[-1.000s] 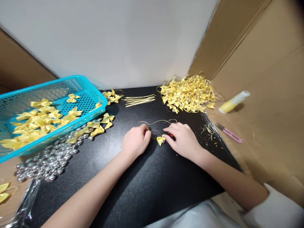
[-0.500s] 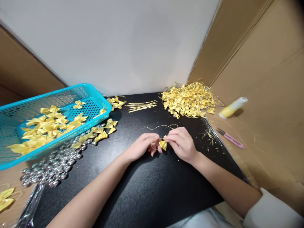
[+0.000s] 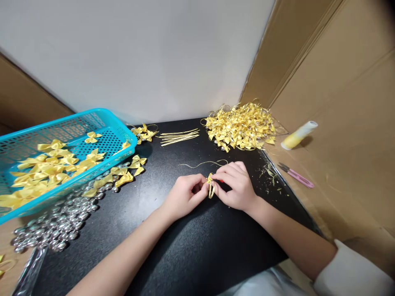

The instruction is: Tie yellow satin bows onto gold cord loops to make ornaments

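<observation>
Over the middle of the black tabletop (image 3: 185,246), my left hand (image 3: 187,195) and my right hand (image 3: 236,187) meet at their fingertips. Both pinch a small yellow ribbon bow (image 3: 210,177) with a loop of gold cord (image 3: 211,191) hanging below it. The fingers cover much of the bow, and a speck of red shows by my right fingertips. Just behind the hands, a loose gold thread (image 3: 200,165) lies in a wavy line on the table.
At left, a turquoise basket (image 3: 120,150) holds yellow bows. Silver beads (image 3: 58,224) and several bows lie beside it. Cut gold cords (image 3: 180,136) lie behind, near a heap of corded bows (image 3: 242,127). Pink-handled snips (image 3: 296,176) and a thread spool (image 3: 299,135) are at right.
The bow has been turned, so its cord loop now hangs downward between the hands. My left fingers have closed into a pinch on it. The whole view has shifted slightly.
</observation>
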`<move>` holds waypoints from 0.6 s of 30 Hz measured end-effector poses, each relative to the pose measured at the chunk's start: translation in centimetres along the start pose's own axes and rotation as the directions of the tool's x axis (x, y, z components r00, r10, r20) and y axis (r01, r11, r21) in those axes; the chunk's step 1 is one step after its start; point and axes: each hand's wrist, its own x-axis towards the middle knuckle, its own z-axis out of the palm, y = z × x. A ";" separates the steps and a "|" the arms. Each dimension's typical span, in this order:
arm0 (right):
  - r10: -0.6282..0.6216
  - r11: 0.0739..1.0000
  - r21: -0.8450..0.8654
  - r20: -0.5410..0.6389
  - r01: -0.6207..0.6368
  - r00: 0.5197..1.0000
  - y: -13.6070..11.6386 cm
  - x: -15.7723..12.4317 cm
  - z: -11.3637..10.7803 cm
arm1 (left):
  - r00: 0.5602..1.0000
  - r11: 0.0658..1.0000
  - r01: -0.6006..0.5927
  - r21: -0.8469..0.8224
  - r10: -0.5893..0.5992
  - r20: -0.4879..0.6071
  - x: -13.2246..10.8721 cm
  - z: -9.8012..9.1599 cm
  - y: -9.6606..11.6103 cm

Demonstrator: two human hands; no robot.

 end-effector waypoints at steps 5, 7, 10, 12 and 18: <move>0.014 0.999 -0.051 0.045 -0.012 0.999 -0.2 -0.1 0.2 | 0.997 0.990 -0.049 0.130 0.057 -0.059 -0.2 0.5 0.1; 0.035 0.998 -0.047 0.039 -0.033 0.999 -0.2 -0.2 0.2 | 0.994 0.990 -0.047 0.136 0.061 -0.095 -0.2 0.6 0.1; 0.110 0.994 0.002 0.012 -0.110 0.994 -0.2 -0.3 0.4 | 0.987 0.992 -0.044 0.122 0.062 -0.150 -0.2 0.7 -0.1; 0.172 0.984 0.057 0.000 -0.172 0.985 -0.3 -0.3 0.4 | 0.982 0.992 -0.040 0.118 0.061 -0.180 -0.2 0.8 -0.3; 0.293 0.926 0.239 0.031 -0.291 0.956 -0.4 -0.1 0.5 | 0.978 0.992 -0.053 0.116 0.075 -0.196 -0.3 0.9 -0.6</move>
